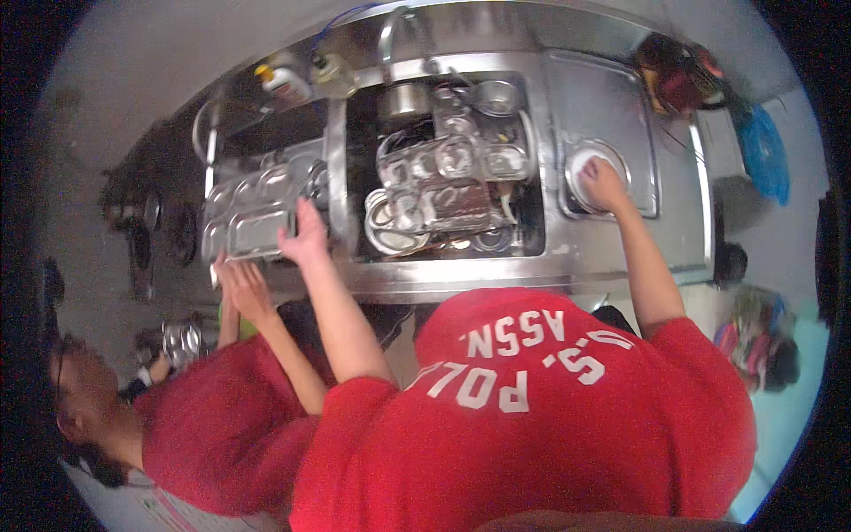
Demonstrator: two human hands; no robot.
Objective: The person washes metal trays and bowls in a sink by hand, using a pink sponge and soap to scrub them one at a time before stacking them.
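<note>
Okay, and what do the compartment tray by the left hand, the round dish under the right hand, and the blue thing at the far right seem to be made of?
Compartment tray: likely polished steel; it's silvery with bright glints. Round dish: perhaps metal, given its shiny rim, but blur leaves that open. Blue thing: probably thin plastic, judging by its baggy shape.

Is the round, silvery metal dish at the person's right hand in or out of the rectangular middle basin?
Out: the dish rests on the grey metal drainboard, right of that basin; the right hand overlaps it.
</note>
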